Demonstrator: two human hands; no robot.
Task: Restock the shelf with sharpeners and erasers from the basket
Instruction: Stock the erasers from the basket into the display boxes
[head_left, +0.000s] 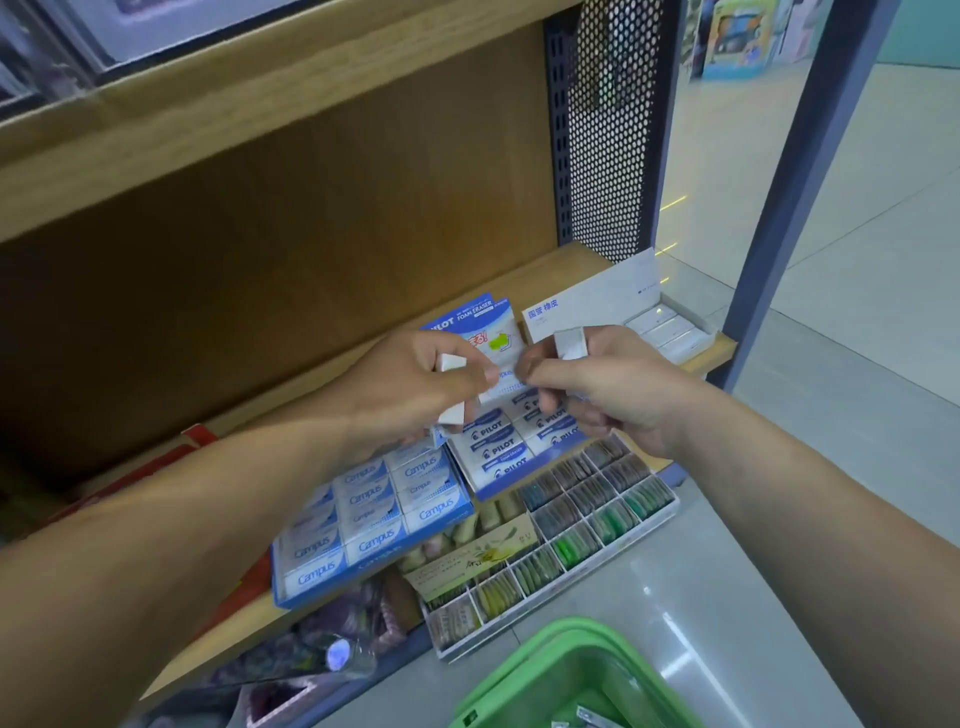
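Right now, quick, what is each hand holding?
Left hand: closed, gripping white erasers.
Right hand: closed, holding a white eraser.

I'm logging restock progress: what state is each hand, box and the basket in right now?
Left-hand grip: holds white erasers.
Right-hand grip: holds a white eraser.
Pilot box: open, lid up, visible rows full.
Campus box: open, full.
White box: open, lid up, erasers inside.
Green basket: on the floor, a few items visible inside.
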